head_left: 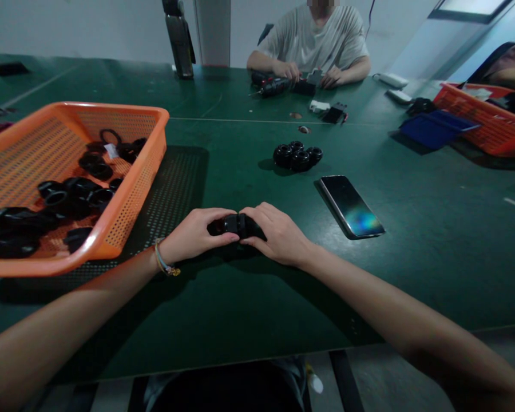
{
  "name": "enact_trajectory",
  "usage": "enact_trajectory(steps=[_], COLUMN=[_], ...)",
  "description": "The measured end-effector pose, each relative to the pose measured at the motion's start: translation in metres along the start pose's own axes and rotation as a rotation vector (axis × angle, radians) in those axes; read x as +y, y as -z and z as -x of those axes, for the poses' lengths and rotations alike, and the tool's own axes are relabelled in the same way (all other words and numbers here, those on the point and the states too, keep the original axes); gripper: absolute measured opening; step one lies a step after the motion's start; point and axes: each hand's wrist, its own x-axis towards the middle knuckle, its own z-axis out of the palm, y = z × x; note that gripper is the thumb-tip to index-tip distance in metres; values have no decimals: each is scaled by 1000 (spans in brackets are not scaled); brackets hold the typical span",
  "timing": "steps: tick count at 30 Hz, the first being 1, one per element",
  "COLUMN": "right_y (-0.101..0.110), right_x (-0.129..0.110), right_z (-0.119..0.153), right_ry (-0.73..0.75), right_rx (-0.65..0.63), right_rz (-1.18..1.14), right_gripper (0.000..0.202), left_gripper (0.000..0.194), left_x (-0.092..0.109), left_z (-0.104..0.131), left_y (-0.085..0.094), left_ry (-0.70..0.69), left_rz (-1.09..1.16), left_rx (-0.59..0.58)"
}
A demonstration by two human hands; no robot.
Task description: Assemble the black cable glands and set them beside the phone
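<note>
Both hands meet over the green table [249,320] near its front edge. My left hand [199,233], with a bracelet at the wrist, is closed on the left end of a black part [232,225]. My right hand [277,233] has its fingers wrapped round the right end of the same black part, or of a second piece touching it; I cannot tell which. Left of my hands is an orange basket [143,189] holding several black parts [71,197]. Beyond my hands, several round black pieces [298,157] sit in a cluster.
A phone [351,207] lies to the right of my hands. Across the table a person [315,43] handles dark parts beside a power drill [272,86]. A blue tray [438,129] and another orange basket [489,123] are at the right. A dark upright object [180,46] stands at the back.
</note>
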Motion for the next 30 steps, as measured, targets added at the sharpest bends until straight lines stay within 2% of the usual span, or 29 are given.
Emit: enact_trajectory(steps=[9,15,25,30], right_y=[-2,-1,2,3], right_x=[-4,-3,-8,-11], right_z=[0,0,-1,-1], right_ry=[-103,-165,-259,-289], right_rx=[-48,-87,-113,-109], right_rz=[-98,-152,-200,-225], right_gripper=[29,29,31,32], left_gripper=[41,36,53,51], left_x=[-1,-1,1,4], left_z=[2,5,7,8], left_y=[-2,-5,-6,-6], left_ry=[-119,-133,-291,-309], left_rz=[-171,-253,-365,-422], left_rx=[65,85,156,162])
